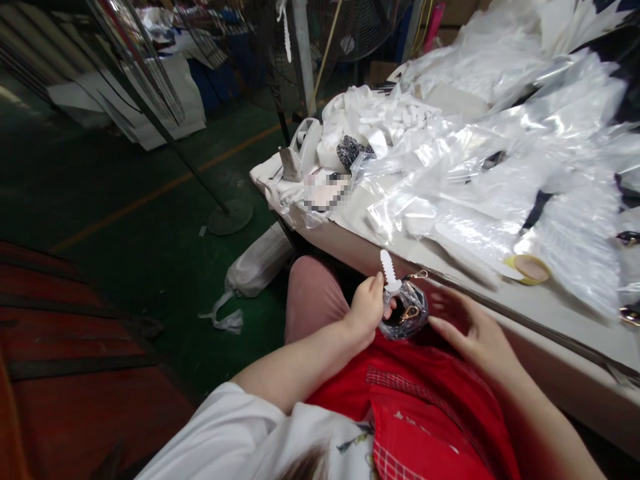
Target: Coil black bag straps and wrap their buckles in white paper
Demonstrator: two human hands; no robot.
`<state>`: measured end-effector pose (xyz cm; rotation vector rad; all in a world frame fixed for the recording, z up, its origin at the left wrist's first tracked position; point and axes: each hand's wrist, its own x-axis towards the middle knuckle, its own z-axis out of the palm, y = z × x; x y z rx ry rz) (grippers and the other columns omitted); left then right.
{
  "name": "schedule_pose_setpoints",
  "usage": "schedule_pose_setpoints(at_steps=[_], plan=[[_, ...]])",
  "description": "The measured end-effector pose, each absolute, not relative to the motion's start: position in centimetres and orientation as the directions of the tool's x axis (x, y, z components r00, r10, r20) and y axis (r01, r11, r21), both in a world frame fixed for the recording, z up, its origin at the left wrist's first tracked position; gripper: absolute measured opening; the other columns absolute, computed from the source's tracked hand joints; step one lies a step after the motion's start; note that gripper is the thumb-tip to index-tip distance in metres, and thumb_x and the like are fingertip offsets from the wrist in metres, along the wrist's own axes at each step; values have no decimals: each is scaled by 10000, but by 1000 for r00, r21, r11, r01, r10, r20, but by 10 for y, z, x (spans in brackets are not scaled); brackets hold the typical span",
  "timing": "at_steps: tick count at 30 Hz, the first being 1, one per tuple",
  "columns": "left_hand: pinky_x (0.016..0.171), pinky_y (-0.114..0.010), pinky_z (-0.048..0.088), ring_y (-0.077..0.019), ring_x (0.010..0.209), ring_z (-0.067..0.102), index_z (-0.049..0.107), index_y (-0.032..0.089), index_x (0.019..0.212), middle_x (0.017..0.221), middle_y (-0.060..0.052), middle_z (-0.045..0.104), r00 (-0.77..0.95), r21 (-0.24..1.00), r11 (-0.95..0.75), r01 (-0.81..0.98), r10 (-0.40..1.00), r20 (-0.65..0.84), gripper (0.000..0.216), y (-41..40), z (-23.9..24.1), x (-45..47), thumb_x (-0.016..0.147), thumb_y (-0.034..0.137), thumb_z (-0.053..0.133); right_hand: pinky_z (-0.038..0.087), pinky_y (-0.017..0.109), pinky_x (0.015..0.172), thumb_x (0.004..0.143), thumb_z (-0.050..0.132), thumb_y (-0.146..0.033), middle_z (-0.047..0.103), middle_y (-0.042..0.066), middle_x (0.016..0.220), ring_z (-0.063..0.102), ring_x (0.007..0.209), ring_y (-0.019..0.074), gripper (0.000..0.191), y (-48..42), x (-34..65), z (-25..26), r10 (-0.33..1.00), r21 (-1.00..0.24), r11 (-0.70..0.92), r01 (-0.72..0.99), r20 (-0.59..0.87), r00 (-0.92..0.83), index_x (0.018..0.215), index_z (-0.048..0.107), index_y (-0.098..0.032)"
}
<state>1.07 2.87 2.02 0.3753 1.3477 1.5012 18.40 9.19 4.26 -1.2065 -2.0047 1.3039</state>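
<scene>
My left hand (367,308) is closed around the neck of a small clear plastic bag (406,315) with dark contents and gold clasps inside. A white ribbed plastic tie (389,270) sticks up from the bag above my thumb. My right hand (463,323) hovers just right of the bag at the table's front edge, its fingers spread and blurred by motion, holding nothing. Both hands are above my lap, over a red apron (425,393).
A white table (550,310) runs along the right, piled with clear plastic bags (500,153) and white ties (390,113). A tape dispenser (300,150) stands at its far corner, a roll of tape (531,268) near the front. A fan stand base (230,217) and white sack (257,263) sit on the green floor.
</scene>
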Motion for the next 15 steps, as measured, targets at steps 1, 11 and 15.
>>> schedule_pose_setpoints(at_steps=[1, 11, 15], plan=[[382, -190, 253, -53, 367, 360, 525, 160, 766, 529, 36, 506, -404, 851, 154, -502, 829, -388, 481, 28, 22, 11, 895, 611, 423, 526, 432, 903, 720, 740, -545, 697, 129, 1141, 657, 1018, 300, 613, 87, 182, 37, 802, -929, 43, 367, -187, -567, 1200, 614, -186], [478, -189, 335, -59, 473, 421, 545, 154, 787, 597, 37, 531, -299, 897, 207, -389, 893, -336, 532, 14, 26, 18, 748, 682, 595, 476, 311, 824, 694, 791, -450, 708, 20, 855, 635, 834, 192, 361, 59, 150, 11, 694, -881, -472, -32, -349, -629, 903, 656, -187], [567, -249, 475, -174, 624, 587, 615, 192, 858, 612, 5, 598, -303, 888, 381, -257, 841, -449, 606, 17, 17, 9, 613, 744, 661, 508, 325, 710, 595, 798, -584, 680, 4, 738, 636, 715, 200, 483, 59, 147, 18, 785, -943, -332, -39, -253, -566, 811, 654, -177]])
